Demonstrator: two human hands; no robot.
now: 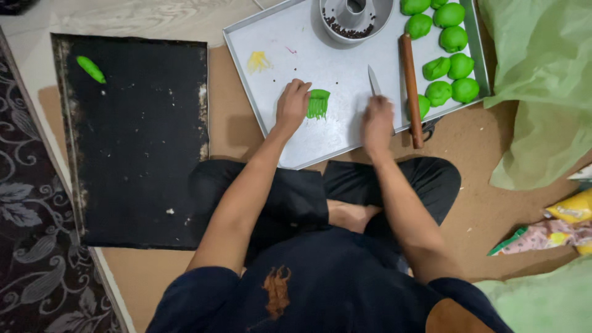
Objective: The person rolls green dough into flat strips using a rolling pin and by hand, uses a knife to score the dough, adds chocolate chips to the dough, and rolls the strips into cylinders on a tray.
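Note:
I sit cross-legged on the floor over a silver metal tray point(290, 142). My left hand point(292, 105) rests on the tray with its fingertips touching a flat, ridged piece of green dough point(318, 103). My right hand point(377, 120) grips a knife point(374, 81) whose blade points away from me, to the right of the dough piece. A wooden rolling pin point(410, 86) lies just right of the knife. Several green dough balls point(454, 38) sit at the tray's far right.
A black baking tray point(135, 179) lies to my left with one shaped green dough piece point(90, 68) at its far corner. A grey ring mould point(354, 18) holding dark chips stands at the silver tray's back. Green plastic sheets point(542, 80) and snack packets point(555, 228) lie at right.

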